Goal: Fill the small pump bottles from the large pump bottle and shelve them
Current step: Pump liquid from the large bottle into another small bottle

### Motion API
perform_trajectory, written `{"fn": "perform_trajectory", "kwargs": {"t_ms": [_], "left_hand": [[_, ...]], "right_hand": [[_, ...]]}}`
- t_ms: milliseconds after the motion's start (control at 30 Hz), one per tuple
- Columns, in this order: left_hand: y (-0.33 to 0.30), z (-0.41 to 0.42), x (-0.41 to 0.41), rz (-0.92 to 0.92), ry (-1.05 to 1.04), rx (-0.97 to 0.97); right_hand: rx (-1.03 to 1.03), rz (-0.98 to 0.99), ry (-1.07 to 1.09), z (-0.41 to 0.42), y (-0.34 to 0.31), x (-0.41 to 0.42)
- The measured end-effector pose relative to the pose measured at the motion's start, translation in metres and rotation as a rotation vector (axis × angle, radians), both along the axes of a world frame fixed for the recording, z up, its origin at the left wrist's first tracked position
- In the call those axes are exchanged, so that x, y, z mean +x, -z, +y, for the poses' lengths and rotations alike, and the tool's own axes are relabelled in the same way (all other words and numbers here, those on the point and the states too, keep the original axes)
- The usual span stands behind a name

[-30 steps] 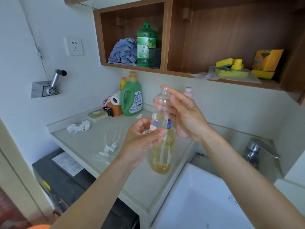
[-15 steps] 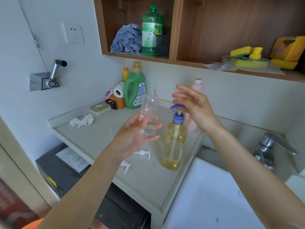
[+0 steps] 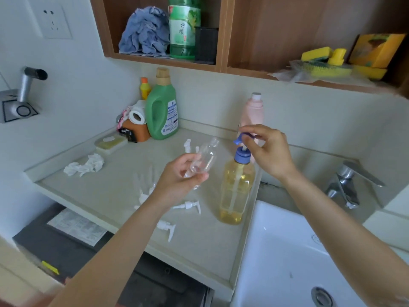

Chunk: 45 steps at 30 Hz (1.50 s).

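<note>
Hands are both busy over the grey bench. The left hand grips a small clear bottle, capless and empty, tilted with its open neck pointing up and to the right toward the large pump bottle. That large bottle stands upright near the bench's right edge, just beside the white sink, and holds yellow liquid. The right hand pinches its blue pump head from above, fingers curled around the spout; the spout's tip sits close to the small bottle's mouth, though whether they touch is hard to judge.

Three white pump tops lie loose on the bench, two below the left forearm and one farther back; what may be more clear bottles lie blurred behind the left wrist. A green detergent jug stands against the back wall with a toilet roll beside it, a pink bottle stands behind the right hand, and crumpled tissue rests at the left. Above, the wooden shelf carries a blue cloth and a green bottle.
</note>
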<state>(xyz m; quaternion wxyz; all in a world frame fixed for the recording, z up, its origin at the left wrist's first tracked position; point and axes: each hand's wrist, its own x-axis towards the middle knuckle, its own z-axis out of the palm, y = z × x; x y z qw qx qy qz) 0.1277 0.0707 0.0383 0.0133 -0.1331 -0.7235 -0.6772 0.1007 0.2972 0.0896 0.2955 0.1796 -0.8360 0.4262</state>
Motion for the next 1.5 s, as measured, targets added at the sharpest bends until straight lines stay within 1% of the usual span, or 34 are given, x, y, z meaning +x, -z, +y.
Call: {"fn": "perform_trajectory", "kwargs": {"t_ms": [67, 200, 333, 500, 600, 733, 933, 1133, 1267, 1367, 1433, 1500], "left_hand": [[0.011, 0.004, -0.006, -0.024, 0.046, -0.033], [0.016, 0.010, -0.019, 0.001, 0.102, -0.069], [0.011, 0.014, -0.025, 0.012, 0.135, -0.014], [0.006, 0.023, -0.023, 0.009, 0.181, 0.094], [0.004, 0.027, -0.021, -0.018, 0.213, 0.144], [0.004, 0.029, -0.023, -0.106, 0.207, 0.214], [0.012, 0.029, -0.029, -0.157, 0.172, 0.188], [0.003, 0.026, -0.027, -0.125, 0.164, 0.149], [-0.009, 0.025, -0.029, -0.080, 0.180, 0.133], [-0.012, 0.026, -0.032, -0.068, 0.173, 0.128], [-0.011, 0.026, -0.033, -0.074, 0.166, 0.119], [-0.009, 0.027, -0.035, -0.073, 0.170, 0.099]], "right_hand": [[0.000, 0.029, 0.016, 0.002, 0.012, -0.004], [-0.118, 0.102, 0.012, -0.005, 0.024, -0.002], [-0.154, 0.162, 0.049, -0.012, 0.027, -0.002], [-0.202, 0.172, 0.086, -0.015, 0.031, -0.003], [-0.167, 0.239, 0.134, -0.016, 0.037, -0.004], [-0.116, 0.339, 0.192, -0.022, 0.053, -0.004], [-0.097, 0.390, 0.228, -0.027, 0.070, -0.010], [-0.027, 0.362, 0.266, -0.028, 0.055, -0.006], [-0.002, 0.361, 0.233, -0.019, 0.029, -0.007], [0.041, 0.344, 0.205, -0.014, 0.027, -0.007], [0.015, 0.364, 0.206, -0.015, 0.036, -0.005], [-0.066, 0.381, 0.215, -0.020, 0.045, -0.007]]}}
